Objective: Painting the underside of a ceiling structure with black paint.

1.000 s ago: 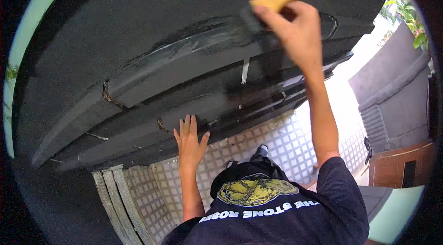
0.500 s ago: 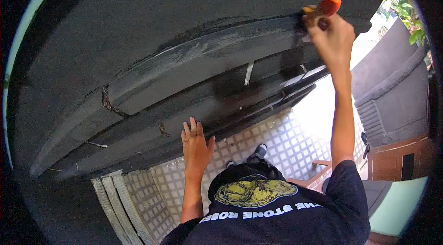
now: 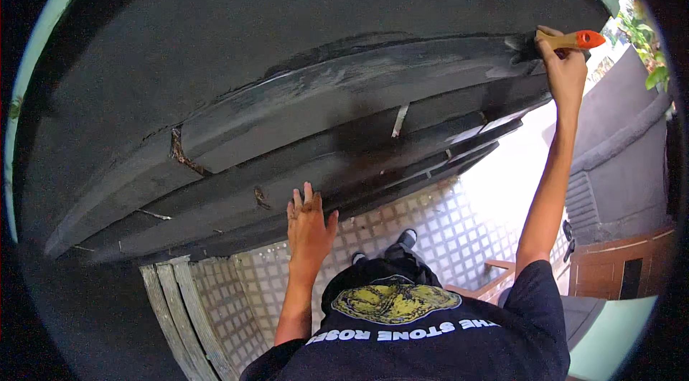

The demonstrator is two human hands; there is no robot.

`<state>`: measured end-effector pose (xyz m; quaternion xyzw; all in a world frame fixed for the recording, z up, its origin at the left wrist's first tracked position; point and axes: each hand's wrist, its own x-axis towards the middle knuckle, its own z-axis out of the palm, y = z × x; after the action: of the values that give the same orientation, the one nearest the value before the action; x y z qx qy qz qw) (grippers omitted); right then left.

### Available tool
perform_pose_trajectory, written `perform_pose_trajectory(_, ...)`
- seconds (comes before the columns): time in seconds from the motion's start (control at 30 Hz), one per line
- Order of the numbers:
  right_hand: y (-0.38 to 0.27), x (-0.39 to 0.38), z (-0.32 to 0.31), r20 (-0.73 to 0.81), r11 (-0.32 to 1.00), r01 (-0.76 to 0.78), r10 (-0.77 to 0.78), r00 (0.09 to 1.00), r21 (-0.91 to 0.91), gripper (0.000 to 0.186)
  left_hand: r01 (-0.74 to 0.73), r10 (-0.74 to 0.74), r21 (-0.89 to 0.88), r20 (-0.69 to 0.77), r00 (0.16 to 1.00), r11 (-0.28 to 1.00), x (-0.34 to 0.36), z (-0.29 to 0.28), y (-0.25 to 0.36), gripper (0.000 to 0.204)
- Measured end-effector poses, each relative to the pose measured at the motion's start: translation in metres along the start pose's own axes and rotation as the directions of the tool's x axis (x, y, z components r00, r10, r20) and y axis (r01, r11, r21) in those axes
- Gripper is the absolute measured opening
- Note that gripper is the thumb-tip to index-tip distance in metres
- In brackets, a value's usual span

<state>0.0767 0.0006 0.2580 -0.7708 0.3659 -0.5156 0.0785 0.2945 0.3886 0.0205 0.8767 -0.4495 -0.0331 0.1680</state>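
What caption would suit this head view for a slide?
Right hand holds an orange-handled paintbrush to dark grey stacked boards while the left hand rests flat on a lower board edge.

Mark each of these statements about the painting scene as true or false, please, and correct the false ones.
1. The right hand holds a brush with an orange-tipped handle. True.
2. The left hand holds a second brush. False: it holds nothing and lies flat, fingers spread, on a dark plank.
3. The brush is at the far right end of the planks. True.
4. The planks are painted white. False: they are dark grey to black, with a wet sheen in places.
5. The floor below shows a pattern of small light squares. True.
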Motion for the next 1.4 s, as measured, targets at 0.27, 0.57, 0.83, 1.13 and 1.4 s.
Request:
perform_pose_trajectory(0.27,-0.121,-0.057,0.035,0.254,0.881,0.015,-0.153,0.955,0.472,0.025,0.012,-0.009,0.057,-0.044,0.999,0.998,0.004,0.004,0.003,0.052)
perform_pose_trajectory(0.57,-0.019,-0.002,0.015,0.306,0.905,-0.193,0.074,0.949,0.378,0.032,0.001,0.0,0.002,-0.1,0.995,1.0,-0.002,0.006,-0.003,0.049)
perform_pose_trajectory(0.83,-0.133,-0.05,0.037,0.146,0.981,0.19,-0.193,0.97,0.033,0.025,0.03,-0.028,0.043,-0.059,0.998,0.999,0.001,0.013,0.007,0.051)
perform_pose_trajectory(1.13,-0.198,-0.091,0.084,0.167,0.746,0.396,-0.553,0.816,0.535,0.022,0.047,-0.038,0.086,-0.101,0.994,0.995,0.001,0.016,0.007,0.048)
perform_pose_trajectory(1.4,-0.095,-0.023,0.007,0.155,0.994,-0.048,0.032,0.987,0.102,0.028,-0.053,0.054,0.016,-0.075,0.996,0.998,0.0,0.002,0.006,0.04)
